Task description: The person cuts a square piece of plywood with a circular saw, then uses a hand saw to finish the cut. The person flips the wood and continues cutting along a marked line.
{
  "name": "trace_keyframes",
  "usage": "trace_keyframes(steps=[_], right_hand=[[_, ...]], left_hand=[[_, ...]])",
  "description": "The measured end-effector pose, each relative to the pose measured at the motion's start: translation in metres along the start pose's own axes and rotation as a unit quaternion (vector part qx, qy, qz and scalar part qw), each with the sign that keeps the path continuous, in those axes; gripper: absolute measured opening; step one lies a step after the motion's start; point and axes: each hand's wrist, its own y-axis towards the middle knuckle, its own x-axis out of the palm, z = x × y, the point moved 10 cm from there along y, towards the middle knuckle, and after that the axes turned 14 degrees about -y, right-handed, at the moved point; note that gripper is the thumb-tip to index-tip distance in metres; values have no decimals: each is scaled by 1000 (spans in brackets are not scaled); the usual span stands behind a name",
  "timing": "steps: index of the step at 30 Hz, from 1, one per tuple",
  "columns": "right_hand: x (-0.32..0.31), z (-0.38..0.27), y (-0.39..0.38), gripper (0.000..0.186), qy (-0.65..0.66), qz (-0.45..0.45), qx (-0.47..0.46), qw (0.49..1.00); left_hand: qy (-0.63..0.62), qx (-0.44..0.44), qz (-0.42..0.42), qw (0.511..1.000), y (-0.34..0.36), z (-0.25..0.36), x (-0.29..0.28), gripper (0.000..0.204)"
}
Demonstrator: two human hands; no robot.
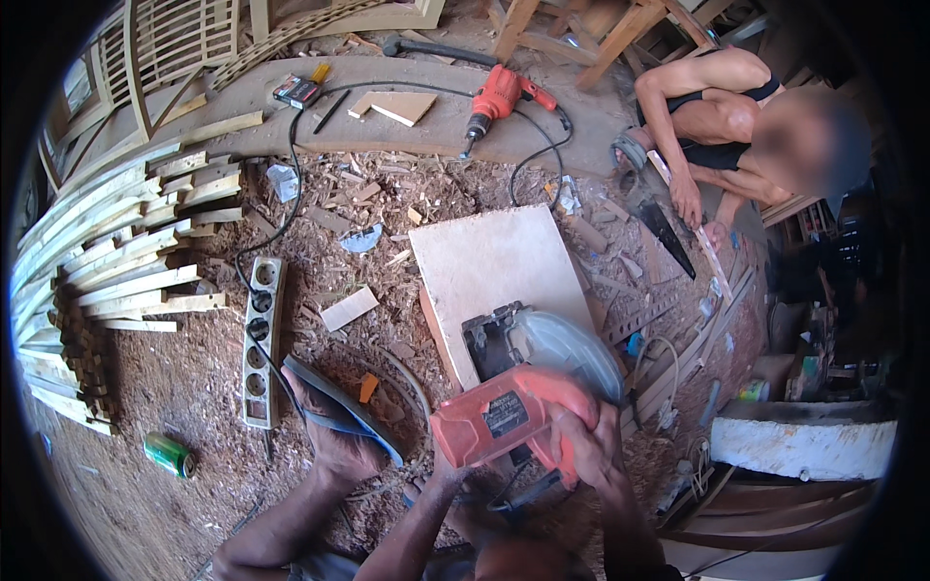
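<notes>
A red circular saw (494,416) with a clear-grey blade guard (572,349) rests with its base plate on a pale square board (494,252). My right hand (593,445) is closed around the saw's rear handle. Beneath the red motor housing is my left hand (451,473), its fingers hidden by the saw, so its grip does not show. The board lies on a brown wooden block or box whose side shows at its left edge. The blade itself is hidden.
Wood chips and offcuts cover the ground. Left are stacked wood strips (145,281), a power strip (262,349) and a green can (169,454). A red drill (499,102) lies ahead on a plank. At right a crouching person (722,107) touches a wood strip beside a handsaw (666,237).
</notes>
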Motion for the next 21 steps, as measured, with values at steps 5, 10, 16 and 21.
trace_keyframes(steps=[5, 10, 16, 21], right_hand=[[-1, 2, 3, 23, -4, 3, 14, 1000], [2, 4, 9, 25, -7, -5, 11, 1000], [2, -7, 17, 25, -10, 8, 3, 1000], [4, -13, 23, 25, -18, -3, -5, 1000]], left_hand=[[58, 8, -1, 998, -14, -19, -7, 31], [81, 13, -4, 997, -22, -34, -13, 32], [100, 21, 9, 995, -15, -19, -15, 34], [148, 8, 43, 988, -11, 14, -12, 20]])
